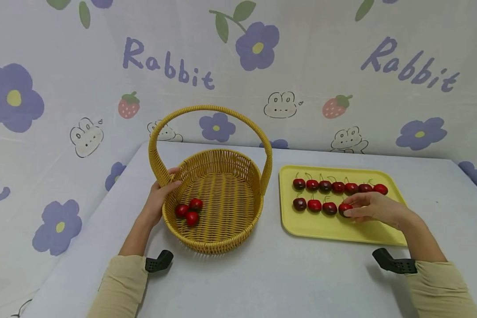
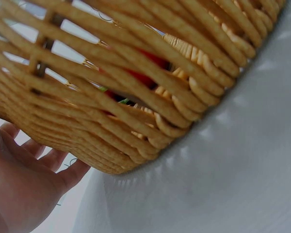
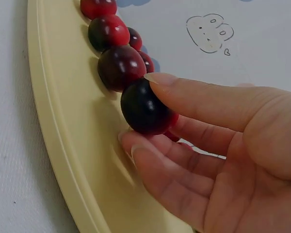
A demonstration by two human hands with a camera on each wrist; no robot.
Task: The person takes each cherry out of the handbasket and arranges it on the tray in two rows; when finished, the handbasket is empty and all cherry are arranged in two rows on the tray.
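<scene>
I see right hand [image 1: 375,210] pinching dark cherry [image 3: 144,109] between thumb and fingertips, at right end of near row on yellow tray [image 1: 322,227]. My left hand [image 1: 159,198] curls around left rim of wicker basket [image 1: 218,238], thumb over edge. Three cherries [image 1: 188,211] lie inside basket, left part. Far row of cherries [image 1: 339,187] sits untouched on tray.

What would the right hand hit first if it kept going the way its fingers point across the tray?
The right hand pinches the end cherry of the front row and points along it. Probably the neighbouring cherry comes first, though depth is uncertain.
</scene>
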